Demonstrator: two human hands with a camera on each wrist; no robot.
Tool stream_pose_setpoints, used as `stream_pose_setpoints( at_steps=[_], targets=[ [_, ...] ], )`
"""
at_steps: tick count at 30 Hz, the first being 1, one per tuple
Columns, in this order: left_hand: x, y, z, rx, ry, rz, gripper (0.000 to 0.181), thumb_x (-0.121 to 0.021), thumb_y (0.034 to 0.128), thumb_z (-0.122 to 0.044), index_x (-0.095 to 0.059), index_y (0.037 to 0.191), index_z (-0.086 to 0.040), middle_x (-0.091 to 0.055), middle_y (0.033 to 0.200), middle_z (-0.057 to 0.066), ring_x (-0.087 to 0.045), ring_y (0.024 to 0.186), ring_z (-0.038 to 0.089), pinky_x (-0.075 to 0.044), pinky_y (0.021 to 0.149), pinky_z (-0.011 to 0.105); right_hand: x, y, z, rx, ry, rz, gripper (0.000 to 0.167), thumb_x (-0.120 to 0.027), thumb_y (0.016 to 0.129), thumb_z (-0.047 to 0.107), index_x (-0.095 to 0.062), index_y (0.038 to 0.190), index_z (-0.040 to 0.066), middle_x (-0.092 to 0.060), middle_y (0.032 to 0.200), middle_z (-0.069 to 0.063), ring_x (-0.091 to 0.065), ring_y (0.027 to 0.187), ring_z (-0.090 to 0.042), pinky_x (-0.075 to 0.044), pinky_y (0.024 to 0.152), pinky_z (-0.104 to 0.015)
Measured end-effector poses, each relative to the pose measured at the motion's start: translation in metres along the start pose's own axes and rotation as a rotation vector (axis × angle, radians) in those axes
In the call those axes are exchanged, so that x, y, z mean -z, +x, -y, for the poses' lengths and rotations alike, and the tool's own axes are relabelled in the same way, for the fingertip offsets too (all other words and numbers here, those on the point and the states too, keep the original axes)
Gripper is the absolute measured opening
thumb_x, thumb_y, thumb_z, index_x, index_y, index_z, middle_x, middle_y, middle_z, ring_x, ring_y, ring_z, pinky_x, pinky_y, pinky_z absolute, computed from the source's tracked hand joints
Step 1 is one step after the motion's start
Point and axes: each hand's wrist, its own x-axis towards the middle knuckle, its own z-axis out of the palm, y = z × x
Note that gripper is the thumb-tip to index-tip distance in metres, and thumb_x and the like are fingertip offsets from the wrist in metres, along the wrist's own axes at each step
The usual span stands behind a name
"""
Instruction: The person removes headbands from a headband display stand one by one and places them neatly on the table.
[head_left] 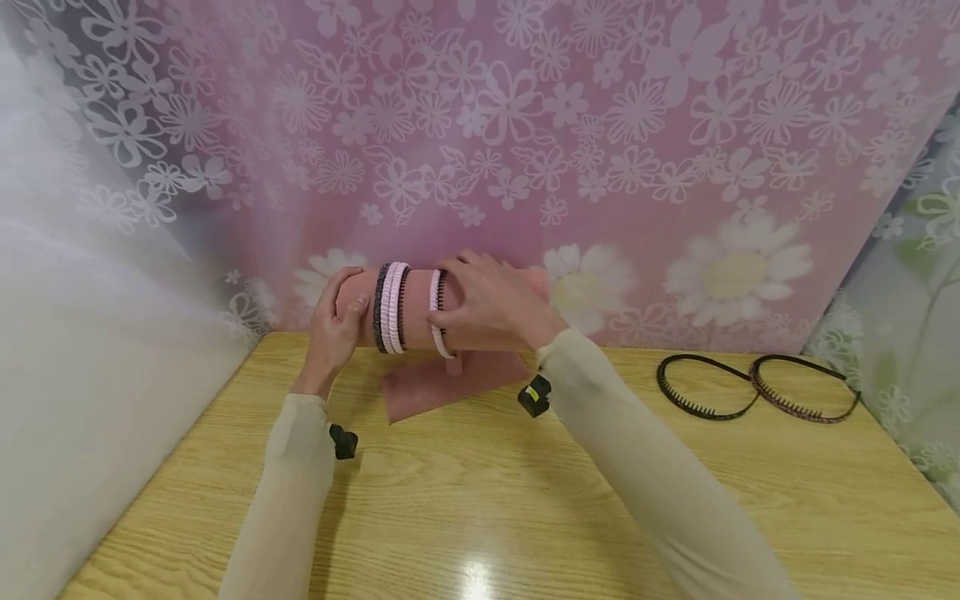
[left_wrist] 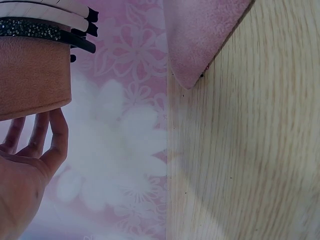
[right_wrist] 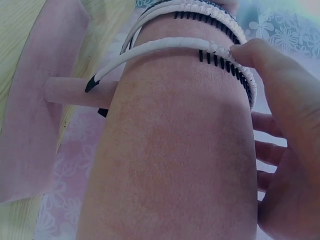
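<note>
Right hand (head_left: 495,296) pinches white headband (right_wrist: 175,44): wrinkly, black teeth, black tips. Left hand (head_left: 333,329) grips fuzzy pink roll (head_left: 419,310) at nine o'clock end.

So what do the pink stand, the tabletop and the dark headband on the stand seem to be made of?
Pink stand: probably velvet or suede-like fabric, matte, with a soft, mottled nap.
Tabletop: wood or wood-look laminate, slightly glossy, showing grain and a bright reflection.
Dark headband: likely plastic, as its smooth black end suggests, with sparkly stones or glitter.

Stand (head_left: 417,310) w/ hairbands (head_left: 390,308), 2 others (head_left: 753,379) R
</note>
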Motion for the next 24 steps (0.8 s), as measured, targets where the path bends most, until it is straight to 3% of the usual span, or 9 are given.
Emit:
stream_pose_setpoints(
  at_steps=[18, 24],
  targets=[
    [0.0, -0.002, -0.003, 0.044, -0.023, 0.017, 0.049, -0.057, 0.1019, -0.034, -0.05, 0.149, -0.023, -0.054, 0.148, 0.01, -0.056, 0.122, 0.035, -0.042, 0.103, 0.059, 0.003, -0.009, -0.01, 0.002, -0.036, -0.02, 0.078, -0.063, 0.089, 0.063, -0.045, 0.153, 0.022, -0.049, 0.152, -0.005, -0.047, 0.14, -0.029, -0.036, 0.118, -0.053],
    [-0.001, -0.002, -0.003, 0.049, -0.004, 0.013, 0.046, -0.057, 0.1017, -0.039, -0.051, 0.147, -0.032, -0.055, 0.147, 0.007, -0.057, 0.12, 0.033, -0.043, 0.102, 0.057, 0.006, -0.011, -0.014, -0.014, -0.045, -0.009, 0.079, -0.065, 0.088, 0.063, -0.045, 0.154, 0.023, -0.048, 0.152, -0.007, -0.046, 0.142, -0.032, -0.039, 0.115, -0.057]
  ],
)
